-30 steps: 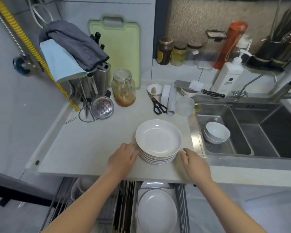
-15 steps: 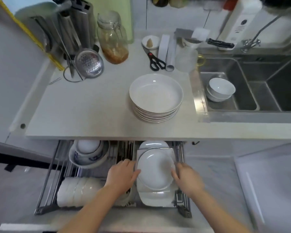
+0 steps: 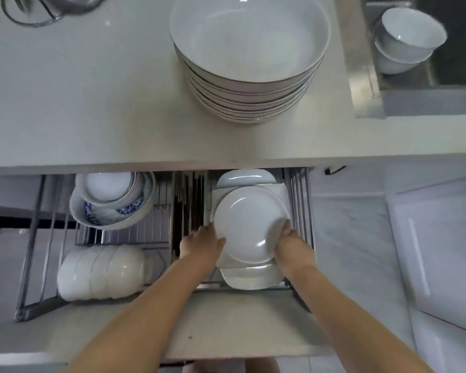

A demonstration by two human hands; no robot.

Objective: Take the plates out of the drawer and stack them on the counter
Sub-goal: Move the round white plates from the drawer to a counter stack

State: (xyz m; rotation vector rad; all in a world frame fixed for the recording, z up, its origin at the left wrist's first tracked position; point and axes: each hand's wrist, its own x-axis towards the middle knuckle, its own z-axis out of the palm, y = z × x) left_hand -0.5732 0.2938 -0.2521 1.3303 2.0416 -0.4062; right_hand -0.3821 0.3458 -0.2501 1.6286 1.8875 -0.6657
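Hands: your left hand [image 3: 203, 243] and right hand [image 3: 291, 244] grip opposite rims of the round plate [image 3: 249, 224] at the drawer's [image 3: 303, 211] right side; lift it level onto the table's [image 3: 92, 103] stack [image 3: 249, 84].

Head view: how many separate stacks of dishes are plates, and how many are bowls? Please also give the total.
Plate stacks: 2 (counter stack; drawer pile, topped by the round plate)
Bowl stacks: 3 (sink bowls; blue-patterned bowls; white bowls lying on their side)
Total: 5
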